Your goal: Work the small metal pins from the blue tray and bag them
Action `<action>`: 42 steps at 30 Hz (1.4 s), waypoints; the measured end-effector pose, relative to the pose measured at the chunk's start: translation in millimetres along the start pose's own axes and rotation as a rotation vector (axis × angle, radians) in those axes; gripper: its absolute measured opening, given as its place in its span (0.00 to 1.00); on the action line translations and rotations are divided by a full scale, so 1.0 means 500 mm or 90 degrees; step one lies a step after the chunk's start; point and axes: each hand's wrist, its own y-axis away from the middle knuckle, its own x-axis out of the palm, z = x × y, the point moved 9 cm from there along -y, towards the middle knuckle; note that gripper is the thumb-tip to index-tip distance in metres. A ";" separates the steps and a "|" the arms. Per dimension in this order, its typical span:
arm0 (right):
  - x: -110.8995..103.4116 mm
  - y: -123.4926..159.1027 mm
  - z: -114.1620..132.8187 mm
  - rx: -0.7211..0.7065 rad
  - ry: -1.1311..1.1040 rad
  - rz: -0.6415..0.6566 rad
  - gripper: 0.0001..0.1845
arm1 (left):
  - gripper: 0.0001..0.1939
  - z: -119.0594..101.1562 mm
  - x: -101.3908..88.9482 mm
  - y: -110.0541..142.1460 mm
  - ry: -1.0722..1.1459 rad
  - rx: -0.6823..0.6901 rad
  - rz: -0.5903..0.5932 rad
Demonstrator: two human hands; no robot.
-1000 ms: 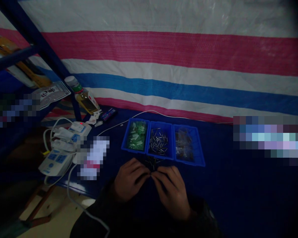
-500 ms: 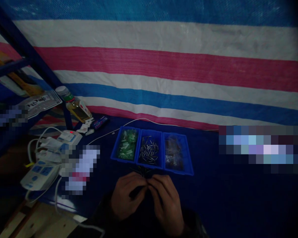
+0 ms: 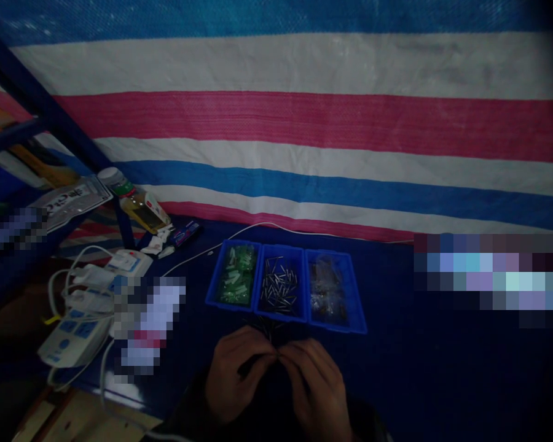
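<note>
My left hand point(image 3: 239, 372) and my right hand point(image 3: 317, 382) meet at the fingertips, thumbs and forefingers pinched together. Whatever lies between them is too small and dark to make out. Just beyond the fingers, a few thin dark pieces point(image 3: 268, 328) lie on the blue surface. Behind these stand three joined blue trays. The left tray point(image 3: 215, 294) holds small green and whitish pieces point(image 3: 236, 276). In the middle tray point(image 3: 282, 317) is a heap of slim metal pins point(image 3: 279, 288). Clear plastic packets point(image 3: 327, 288) fill the right tray point(image 3: 357, 304).
Power strips point(image 3: 74, 334) with plugs and white cables crowd the left side. A bottle with yellow liquid point(image 3: 142, 209) stands behind them by a blue metal frame point(image 3: 69, 123). A small dark blue box point(image 3: 187, 233) lies nearby. Striped sheeting point(image 3: 304, 116) closes off the back.
The view has shifted slightly, so trays and hands sit a little lower. My hands keep their fingertips together in nearly the same pose.
</note>
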 end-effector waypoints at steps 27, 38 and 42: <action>-0.025 0.016 -0.002 0.005 0.049 -0.079 0.13 | 0.08 0.005 0.000 0.004 -0.058 -0.037 0.025; -0.001 0.004 0.003 0.018 0.015 -0.012 0.12 | 0.07 0.007 0.025 0.014 -0.101 -0.001 0.074; 0.003 0.000 0.000 0.025 0.007 0.010 0.12 | 0.08 0.005 0.021 0.015 -0.115 0.010 0.065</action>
